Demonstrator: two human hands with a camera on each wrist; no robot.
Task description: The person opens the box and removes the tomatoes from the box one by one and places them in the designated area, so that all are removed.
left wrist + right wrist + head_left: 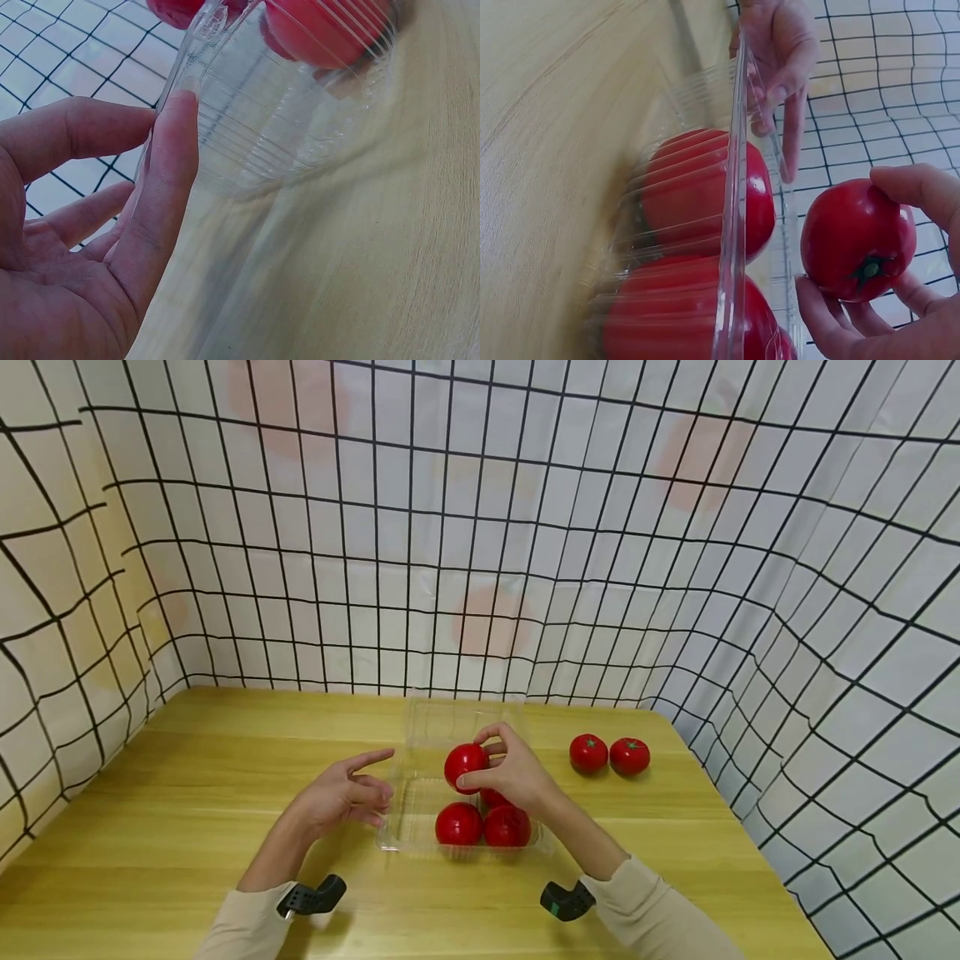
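A red tomato (465,766) is held above a clear plastic clamshell box (408,845) by my right hand (521,777), thumb on one side and fingers on the other. Its green stem end shows in the right wrist view. Inside the box, two tomatoes sit along the near side, one left (459,824) and one right (507,827). A third is mostly hidden behind my right hand. At the box's left side, my left hand (337,797) pinches the rim between thumb and finger, as the left wrist view shows.
Two more tomatoes, one left (588,753) and one right (629,757), lie side by side on the wooden table (187,793). The box's clear lid (442,720) is folded back, away from me. Black wire mesh (345,543) with white sheeting encloses the table's back and sides.
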